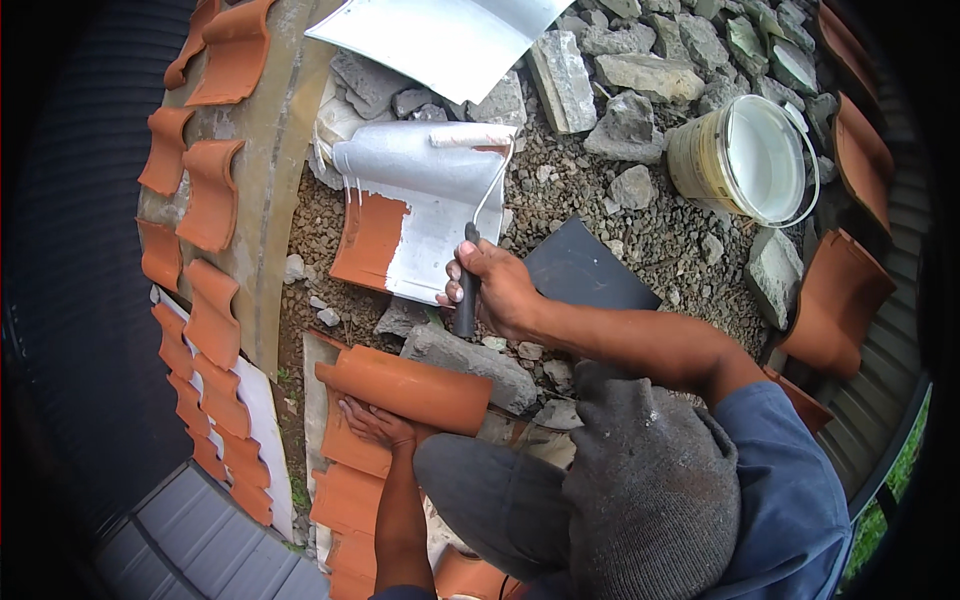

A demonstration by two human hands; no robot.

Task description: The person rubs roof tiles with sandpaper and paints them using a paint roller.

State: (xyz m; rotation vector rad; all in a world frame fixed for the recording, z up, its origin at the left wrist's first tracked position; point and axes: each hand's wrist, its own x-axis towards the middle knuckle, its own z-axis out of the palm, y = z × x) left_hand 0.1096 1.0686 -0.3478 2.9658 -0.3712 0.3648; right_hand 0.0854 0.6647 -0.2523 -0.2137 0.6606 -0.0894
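My right hand is wrapped round the black handle of a paint roller. Its thin wire frame runs up to a white roller sleeve, which lies on the far right edge of a curved roof tile. Most of that tile is coated in wet-looking whitish paint; its lower left part is still bare orange. My left hand lies flat, fingers stretched, on an unpainted orange tile at the lower left. A white paint bucket with a wire handle stands at the right, tilted in view, with white paint inside.
Grey rubble and gravel surround the work. A white-coated tile lies at the top, a dark flat piece beside my right forearm. Orange tiles line the left, others the right. Grey knit fabric covers the lower middle.
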